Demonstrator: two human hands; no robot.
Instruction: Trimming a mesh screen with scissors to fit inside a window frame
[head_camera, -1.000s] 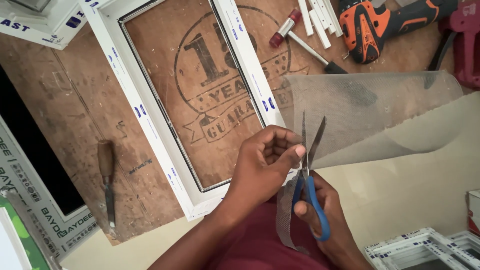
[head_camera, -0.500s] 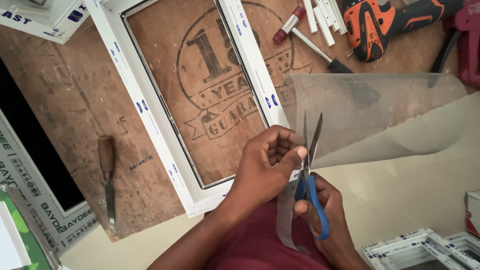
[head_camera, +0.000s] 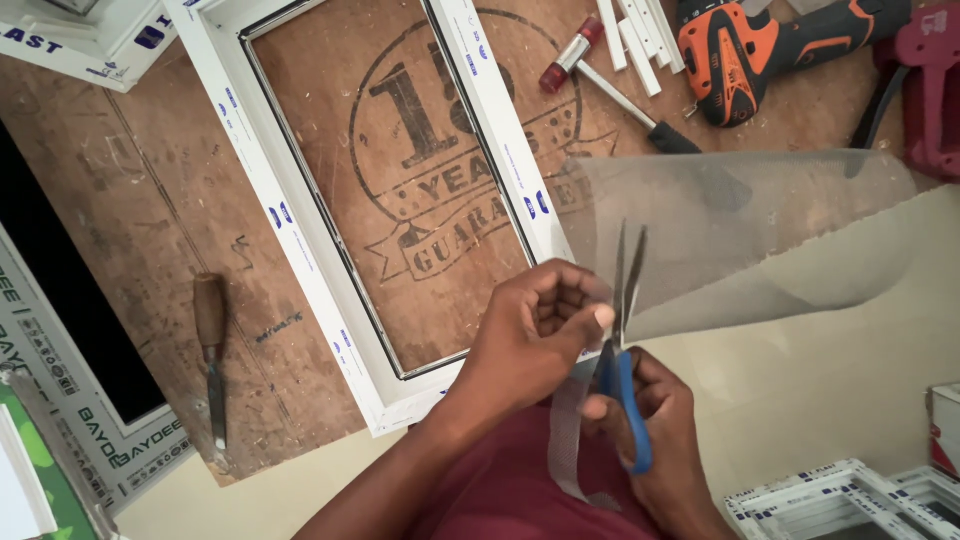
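My left hand (head_camera: 540, 335) pinches the near edge of a grey see-through mesh sheet (head_camera: 770, 235) that curls up to the right over the bench. My right hand (head_camera: 655, 445), lower and partly behind the left, grips blue-handled scissors (head_camera: 626, 330). Their blades point away from me and are slightly apart, set into the mesh edge just right of my left thumb. A narrow cut strip of mesh (head_camera: 568, 440) hangs down between my hands over my red shirt.
A white window frame (head_camera: 300, 250) lies on the brown printed board. A wooden-handled chisel (head_camera: 212, 350) lies at the left. At the back are a red-headed hammer (head_camera: 600, 70), white strips (head_camera: 635, 35), an orange drill (head_camera: 760, 50) and a maroon tool (head_camera: 930, 90). More white frames (head_camera: 850, 500) sit at bottom right.
The scissor blades have drawn closer together in the mesh. Both hands stay in nearly the same place.
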